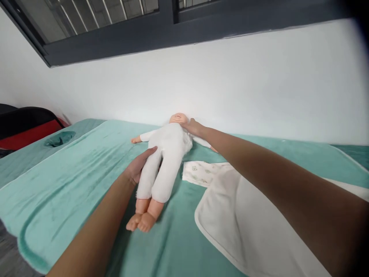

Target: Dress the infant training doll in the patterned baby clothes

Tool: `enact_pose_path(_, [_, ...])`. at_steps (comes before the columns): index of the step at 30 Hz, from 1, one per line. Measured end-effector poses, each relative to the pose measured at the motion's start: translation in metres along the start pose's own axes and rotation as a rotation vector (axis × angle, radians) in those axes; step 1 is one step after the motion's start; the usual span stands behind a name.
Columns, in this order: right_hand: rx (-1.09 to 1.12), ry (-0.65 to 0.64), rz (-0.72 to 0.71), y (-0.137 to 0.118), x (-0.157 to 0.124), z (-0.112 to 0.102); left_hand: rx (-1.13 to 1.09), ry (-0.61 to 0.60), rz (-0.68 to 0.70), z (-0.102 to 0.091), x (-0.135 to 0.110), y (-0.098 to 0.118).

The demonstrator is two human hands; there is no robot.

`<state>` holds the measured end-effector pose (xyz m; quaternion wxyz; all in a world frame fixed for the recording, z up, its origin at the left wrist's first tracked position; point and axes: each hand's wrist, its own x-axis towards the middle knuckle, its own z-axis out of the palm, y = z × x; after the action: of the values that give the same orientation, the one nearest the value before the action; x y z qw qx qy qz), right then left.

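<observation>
While the doll (165, 154) is lying face-up on the green blanket (72, 181), the left hand (138, 165) is cupping its hip open-palmed and the right hand (193, 127) is cradling its neck.

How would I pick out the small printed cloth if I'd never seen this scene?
Start at the teal blanket spread below the window. On it lies a doll in a white suit; just right of its hip is the printed cloth, folded into a small rectangle. Unlike the large plain white towel overlapping its near edge, it carries a faint greenish pattern.
</observation>
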<state>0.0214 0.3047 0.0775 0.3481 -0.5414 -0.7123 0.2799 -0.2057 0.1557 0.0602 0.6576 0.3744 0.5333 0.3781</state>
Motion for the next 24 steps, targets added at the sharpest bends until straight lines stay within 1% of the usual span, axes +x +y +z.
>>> enact_pose_path(2, [-0.026, -0.015, 0.098, 0.0, -0.018, -0.03, -0.027, -0.04, 0.045, 0.025, -0.006, -0.002])
enact_pose_path(4, [-0.06, -0.002, 0.178, 0.005, -0.043, -0.069, -0.036, -0.092, 0.103, 0.061, -0.018, -0.005])
enact_pose_path(7, [-0.088, 0.035, 0.25, 0.021, -0.088, -0.137, -0.002, -0.161, 0.202, 0.13, -0.045, -0.017])
enact_pose_path(10, [-0.12, 0.063, 0.28, 0.042, -0.134, -0.197, -0.041, -0.194, 0.29, 0.204, -0.074, -0.039])
enact_pose_path(12, [-0.156, 0.083, 0.301, 0.058, -0.162, -0.226, -0.12, -0.221, 0.313, 0.246, -0.09, -0.058])
enact_pose_path(14, [-0.186, 0.09, 0.325, 0.074, -0.187, -0.243, -0.18, -0.245, 0.303, 0.279, -0.102, -0.078])
enact_pose_path(16, [-0.199, 0.086, 0.344, 0.088, -0.208, -0.25, -0.216, -0.25, 0.275, 0.301, -0.108, -0.096])
enact_pose_path(18, [-0.201, 0.076, 0.359, 0.101, -0.223, -0.248, -0.237, -0.243, 0.245, 0.313, -0.11, -0.111])
enact_pose_path(21, [-0.206, 0.059, 0.357, 0.114, -0.234, -0.242, -0.221, -0.225, 0.245, 0.317, -0.106, -0.126])
enact_pose_path(24, [-0.276, 0.076, 0.342, 0.118, -0.232, -0.243, -0.12, -0.146, 0.29, 0.311, -0.096, -0.13])
